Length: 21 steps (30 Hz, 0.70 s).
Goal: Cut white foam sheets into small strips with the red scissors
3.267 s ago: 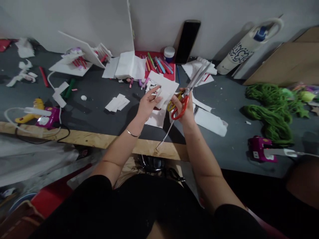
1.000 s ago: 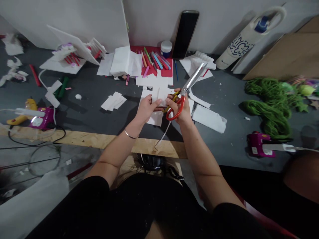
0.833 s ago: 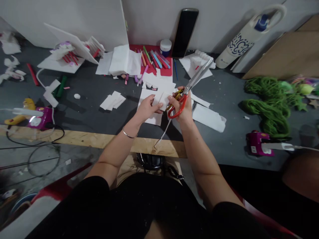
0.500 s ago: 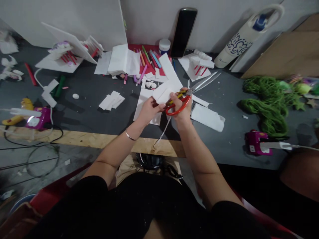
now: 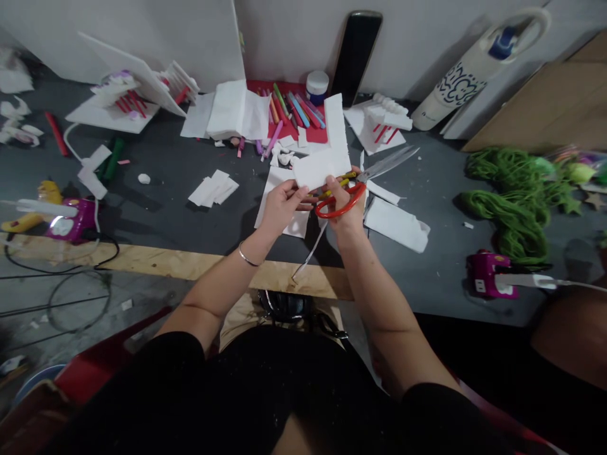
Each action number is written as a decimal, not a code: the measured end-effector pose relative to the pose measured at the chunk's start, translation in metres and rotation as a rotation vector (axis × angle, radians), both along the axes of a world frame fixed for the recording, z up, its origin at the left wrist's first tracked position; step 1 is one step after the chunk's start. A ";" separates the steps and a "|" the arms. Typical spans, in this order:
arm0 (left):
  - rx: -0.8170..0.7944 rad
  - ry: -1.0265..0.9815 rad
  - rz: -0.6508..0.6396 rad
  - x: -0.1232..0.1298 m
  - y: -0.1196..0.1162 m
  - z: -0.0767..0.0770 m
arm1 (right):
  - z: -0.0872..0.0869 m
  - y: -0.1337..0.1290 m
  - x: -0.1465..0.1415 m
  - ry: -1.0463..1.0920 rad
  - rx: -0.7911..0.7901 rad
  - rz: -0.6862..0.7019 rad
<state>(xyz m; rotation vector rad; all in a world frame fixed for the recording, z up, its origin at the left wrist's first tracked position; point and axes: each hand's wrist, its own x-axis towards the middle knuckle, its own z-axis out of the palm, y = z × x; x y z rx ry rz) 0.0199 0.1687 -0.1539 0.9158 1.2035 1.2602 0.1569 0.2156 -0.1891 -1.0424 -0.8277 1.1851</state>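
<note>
My left hand [image 5: 283, 203] pinches the lower left edge of a white paper piece [image 5: 313, 169]. My right hand [image 5: 347, 201] has its fingers through the handles of red-handled scissors [image 5: 348, 202], whose blades point up and right, and its thumb also touches the paper. A yellow pencil-like stick [image 5: 342, 179] lies between the hands, partly hidden by fingers. A longer white strip [image 5: 337, 136] rises behind the held piece. White sheets [image 5: 296, 225] lie beneath my hands, and a folded white piece [image 5: 397, 224] rests to the right.
Markers on a red sheet [image 5: 318, 134], a small jar [image 5: 317, 87], a phone [image 5: 356, 57] and a bottle [image 5: 448, 88] stand behind. Green yarn [image 5: 507, 208] and a purple power adapter [image 5: 490, 275] are right. White models [image 5: 114, 117] and a glue gun [image 5: 28, 221] are left. A person sits at right.
The white strip has turned to a more upright angle, and the held paper piece has tilted flatter. My hands have stayed nearly in place; the scissors are still in my right hand.
</note>
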 end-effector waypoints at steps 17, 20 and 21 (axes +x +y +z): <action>-0.077 -0.101 -0.006 -0.002 0.001 0.007 | -0.010 0.001 0.003 0.053 0.021 0.021; -0.103 -0.141 -0.007 -0.004 0.001 0.010 | -0.007 0.002 0.001 0.075 -0.020 0.001; -0.113 -0.147 -0.011 -0.004 0.001 0.010 | -0.006 0.002 0.001 0.081 -0.032 -0.007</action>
